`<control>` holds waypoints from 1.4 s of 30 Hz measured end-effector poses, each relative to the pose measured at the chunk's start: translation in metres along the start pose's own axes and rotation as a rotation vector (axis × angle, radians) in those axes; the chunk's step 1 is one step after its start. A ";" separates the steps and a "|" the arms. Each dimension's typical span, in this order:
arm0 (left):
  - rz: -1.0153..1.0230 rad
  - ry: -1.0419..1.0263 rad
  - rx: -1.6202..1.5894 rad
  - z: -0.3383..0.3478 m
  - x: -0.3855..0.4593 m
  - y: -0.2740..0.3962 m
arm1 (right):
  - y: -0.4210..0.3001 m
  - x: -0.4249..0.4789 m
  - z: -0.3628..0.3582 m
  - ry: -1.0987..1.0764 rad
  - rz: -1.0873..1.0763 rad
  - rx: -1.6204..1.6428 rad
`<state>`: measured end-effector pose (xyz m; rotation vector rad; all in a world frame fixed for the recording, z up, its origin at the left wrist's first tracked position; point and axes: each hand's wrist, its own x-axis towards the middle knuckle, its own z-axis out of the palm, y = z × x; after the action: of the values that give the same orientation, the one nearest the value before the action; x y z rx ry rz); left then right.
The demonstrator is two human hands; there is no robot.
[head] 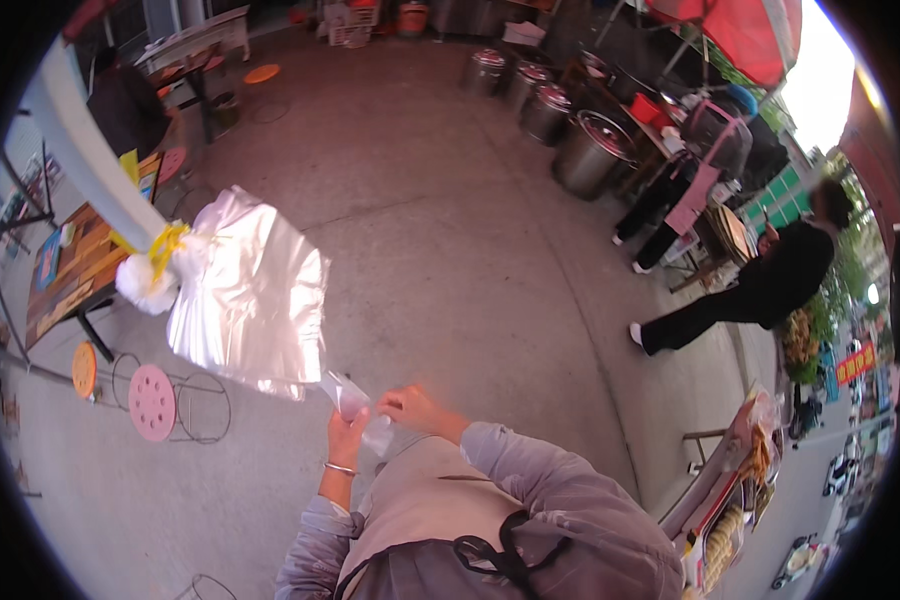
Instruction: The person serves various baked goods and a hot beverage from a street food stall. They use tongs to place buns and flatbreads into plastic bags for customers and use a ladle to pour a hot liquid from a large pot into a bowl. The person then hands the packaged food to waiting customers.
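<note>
My left hand, with a bangle at its wrist, grips a thin clear plastic bag between thumb and fingers. More loose clear film shows on the near side of that hand. My right hand is just to the right, its fingertips drawn together close to the film. Blur hides whether they pinch it. Beyond my left hand hangs a large bunch of shiny plastic bags, tied with yellow ribbon at a white post. The held bag's upper end comes close to the bunch's lower corner.
Left of me are a wooden table, a pink stool and an orange stool. Steel pots line the far right. A person in black and an aproned person stand right, beyond a food stand.
</note>
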<state>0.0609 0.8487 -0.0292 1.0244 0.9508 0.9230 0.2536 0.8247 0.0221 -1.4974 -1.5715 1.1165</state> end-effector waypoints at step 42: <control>0.534 -0.700 1.080 0.625 0.556 0.049 | 0.282 0.106 -0.644 0.287 0.387 0.606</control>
<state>0.8097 1.2146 0.0548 2.4078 0.5243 0.3212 0.9425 1.0000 0.0104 -1.4714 -0.6706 1.3609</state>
